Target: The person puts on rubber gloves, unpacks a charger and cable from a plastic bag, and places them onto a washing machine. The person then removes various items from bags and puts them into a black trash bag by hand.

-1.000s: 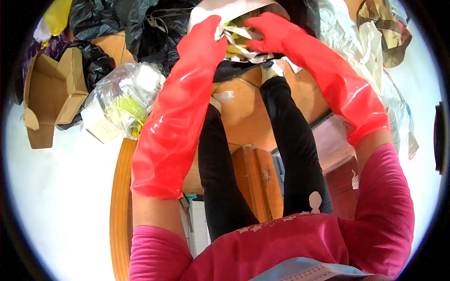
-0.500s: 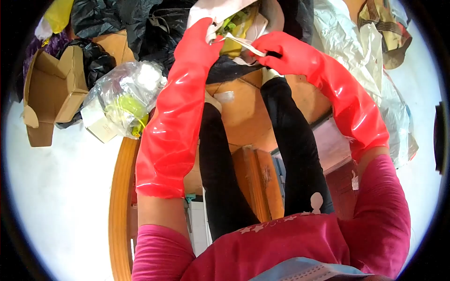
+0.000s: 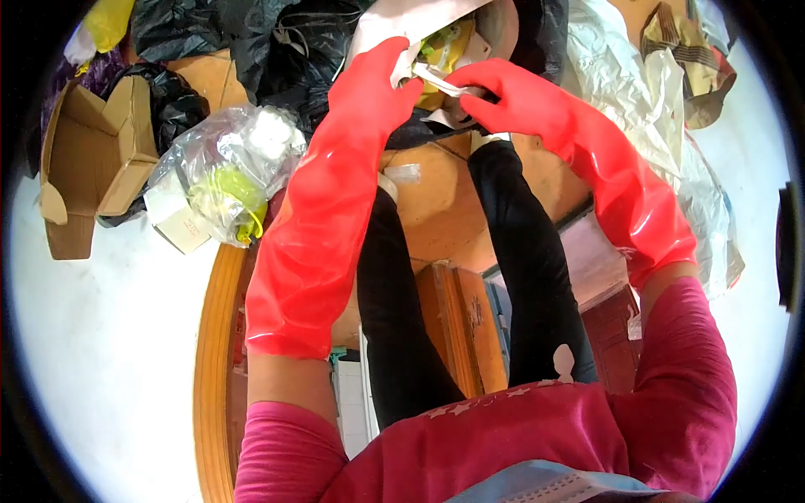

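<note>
A pale cloth bag (image 3: 411, 23) lies open at the top middle, with yellow and green things (image 3: 446, 49) inside it. In a long red glove, my left hand (image 3: 381, 80) is closed on the bag's pale strap near the left of the opening. My right hand (image 3: 490, 94), gloved the same way, pinches the white strap (image 3: 438, 80) from the right. The strap runs taut between both hands. Black plastic (image 3: 428, 132) shows beneath the bag.
An open cardboard box (image 3: 88, 159) and a clear plastic bag (image 3: 231, 168) lie at the left. Black plastic bags (image 3: 285, 59) surround the cloth bag. White plastic (image 3: 629, 84) and a brown striped cloth (image 3: 692, 63) are at the right. My legs stand over orange tiles (image 3: 436, 201).
My right hand has moved lower from the bag's opening and closed on the strap. My left hand has shifted slightly but stays by the left of the opening.
</note>
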Tool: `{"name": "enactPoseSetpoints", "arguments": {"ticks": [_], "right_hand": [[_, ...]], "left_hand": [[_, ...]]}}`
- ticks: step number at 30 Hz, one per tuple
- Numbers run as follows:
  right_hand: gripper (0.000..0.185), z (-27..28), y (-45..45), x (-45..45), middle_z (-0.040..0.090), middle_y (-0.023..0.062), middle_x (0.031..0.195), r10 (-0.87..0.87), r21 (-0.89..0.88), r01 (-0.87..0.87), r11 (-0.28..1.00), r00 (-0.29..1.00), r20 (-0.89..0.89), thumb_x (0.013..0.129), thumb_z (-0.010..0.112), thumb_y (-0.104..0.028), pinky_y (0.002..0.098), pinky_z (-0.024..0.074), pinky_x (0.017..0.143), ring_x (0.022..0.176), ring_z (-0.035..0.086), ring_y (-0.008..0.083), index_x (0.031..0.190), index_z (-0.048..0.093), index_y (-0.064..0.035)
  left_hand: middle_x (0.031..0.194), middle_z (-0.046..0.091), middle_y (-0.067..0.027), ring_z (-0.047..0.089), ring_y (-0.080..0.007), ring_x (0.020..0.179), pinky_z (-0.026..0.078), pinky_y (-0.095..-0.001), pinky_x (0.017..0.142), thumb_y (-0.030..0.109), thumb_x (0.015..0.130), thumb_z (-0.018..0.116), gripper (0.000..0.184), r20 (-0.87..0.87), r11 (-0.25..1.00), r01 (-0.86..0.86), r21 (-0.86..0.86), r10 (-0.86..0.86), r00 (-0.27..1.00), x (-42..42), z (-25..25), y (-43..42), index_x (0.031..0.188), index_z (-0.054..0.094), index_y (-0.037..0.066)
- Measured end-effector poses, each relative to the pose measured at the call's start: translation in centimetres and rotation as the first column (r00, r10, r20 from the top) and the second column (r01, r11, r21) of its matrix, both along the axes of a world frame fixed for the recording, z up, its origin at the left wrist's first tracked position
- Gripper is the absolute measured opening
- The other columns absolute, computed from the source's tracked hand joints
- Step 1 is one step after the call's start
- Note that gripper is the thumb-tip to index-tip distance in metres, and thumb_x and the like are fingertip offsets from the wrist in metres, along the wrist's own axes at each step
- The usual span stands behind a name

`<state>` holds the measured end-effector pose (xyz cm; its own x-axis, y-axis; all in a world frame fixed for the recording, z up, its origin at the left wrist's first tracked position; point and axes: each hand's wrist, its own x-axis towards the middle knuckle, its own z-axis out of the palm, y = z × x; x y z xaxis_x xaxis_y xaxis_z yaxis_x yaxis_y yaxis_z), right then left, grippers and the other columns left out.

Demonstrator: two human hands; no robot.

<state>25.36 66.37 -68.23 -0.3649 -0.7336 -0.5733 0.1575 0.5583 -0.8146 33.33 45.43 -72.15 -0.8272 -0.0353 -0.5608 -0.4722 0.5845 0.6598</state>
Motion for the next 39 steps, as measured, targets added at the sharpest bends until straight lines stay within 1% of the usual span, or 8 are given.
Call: {"name": "enactPoseSetpoints", "arguments": {"ticks": [3, 14, 16, 23, 25, 28, 31, 39], "right_hand": [[0.027, -0.5, -0.6, 0.5, 0.066, 0.0156, 0.097, 0.014, 0.160, -0.020, 0.987, 0.999, 0.042, 0.087, 0.058, -0.014, 0.0327, 0.0522, 0.075, 0.084, 0.066, 0.0238, 0.111, 0.064, -0.0035], [0.042, -1.5, -1.1, 1.9, 0.063, 0.0204, 0.087, 0.069, -0.251, -0.178, 0.951, 0.918, -0.390, 0.079, 0.058, 0.003, 0.0416, 0.0492, 0.067, 0.079, 0.060, 0.0401, 0.119, 0.062, -0.0102], [0.044, -1.7, -1.1, 1.8, 0.063, 0.0207, 0.087, 0.123, -0.214, -0.218, 0.952, 0.915, -0.384, 0.079, 0.057, 0.004, 0.0424, 0.0487, 0.067, 0.078, 0.060, 0.0404, 0.121, 0.061, -0.0108], [0.044, -3.7, -0.9, 3.5, 0.064, 0.0133, 0.090, 0.225, -0.254, -0.435, 0.864, 0.784, -0.578, 0.067, 0.061, 0.010, 0.0406, 0.0484, 0.071, 0.082, 0.057, 0.0381, 0.108, 0.066, -0.0066], [0.045, -4.0, -0.9, 4.3, 0.064, 0.0115, 0.087, 0.231, -0.256, -0.427, 0.867, 0.801, -0.552, 0.062, 0.062, 0.011, 0.0412, 0.0484, 0.071, 0.082, 0.058, 0.0373, 0.104, 0.066, -0.0047], [0.044, -3.7, -0.9, 4.4, 0.063, 0.0116, 0.084, 0.133, -0.316, -0.404, 0.858, 0.770, -0.624, 0.060, 0.063, 0.008, 0.0404, 0.0471, 0.071, 0.081, 0.058, 0.0359, 0.101, 0.067, -0.0056], [0.043, -3.0, 0.0, 4.1, 0.062, 0.0127, 0.082, 0.202, -0.271, -0.444, 0.854, 0.763, -0.614, 0.061, 0.063, 0.006, 0.0408, 0.0454, 0.071, 0.078, 0.057, 0.0359, 0.101, 0.066, -0.0058], [0.047, -2.0, 2.1, 2.2, 0.060, 0.0163, 0.073, 0.411, -0.146, -0.538, 0.830, 0.768, -0.492, 0.066, 0.061, 0.003, 0.0440, 0.0421, 0.063, 0.070, 0.054, 0.0384, 0.112, 0.064, -0.0059]], "left_hand": [[0.122, 0.058, -0.0189, 0.057, -0.0329, 0.112, 0.046, -0.0359, 0.095, 0.019, 0.080, 0.071, 0.055, 0.031, 0.997, -0.021, 0.079, 0.019, 0.999, 0.7, 0.7, 0.0, 0.132, 0.052, 0.016], [0.127, 0.056, -0.0115, 0.055, -0.0209, 0.114, 0.045, -0.0299, 0.095, -0.006, 0.083, 0.057, 0.056, 0.067, 0.793, -0.101, 0.601, 0.076, 0.995, 1.5, -1.1, 0.2, 0.137, 0.046, 0.004], [0.133, 0.053, -0.0121, 0.055, -0.0208, 0.116, 0.046, -0.0315, 0.095, -0.004, 0.085, 0.054, 0.056, 0.497, 0.373, -0.513, 0.773, 0.146, 0.855, 1.5, -1.0, -0.6, 0.139, 0.044, 0.005], [0.134, 0.053, -0.0174, 0.058, -0.0241, 0.113, 0.048, -0.0324, 0.093, 0.031, 0.094, 0.052, 0.057, 0.745, 0.172, -0.725, 0.667, -0.118, 0.657, -0.4, -3.2, -2.9, 0.144, 0.037, 0.008], [0.128, 0.057, -0.0189, 0.059, -0.0249, 0.112, 0.048, -0.0329, 0.093, 0.034, 0.091, 0.059, 0.062, 0.746, 0.404, -0.667, 0.626, -0.063, 0.663, -1.4, -2.6, -0.5, 0.142, 0.038, 0.006], [0.113, 0.063, -0.0192, 0.064, -0.0212, 0.099, 0.052, -0.0314, 0.081, 0.031, 0.081, 0.072, 0.069, 0.177, 0.949, -0.058, 0.311, 0.002, 0.984, -0.8, -2.8, 2.9, 0.136, 0.044, 0.001], [0.117, 0.059, -0.0206, 0.065, -0.0224, 0.094, 0.052, -0.0312, 0.078, 0.031, 0.080, 0.072, 0.063, 0.385, 0.893, -0.183, 0.411, 0.012, 0.923, -1.2, -2.6, 3.4, 0.131, 0.049, 0.002], [0.108, 0.063, -0.0170, 0.063, -0.0252, 0.094, 0.047, -0.0344, 0.089, 0.028, 0.084, 0.065, 0.047, 0.101, 0.992, -0.087, 0.088, 0.078, 0.992, -1.4, 0.1, 1.8, 0.127, 0.057, 0.012]]}}
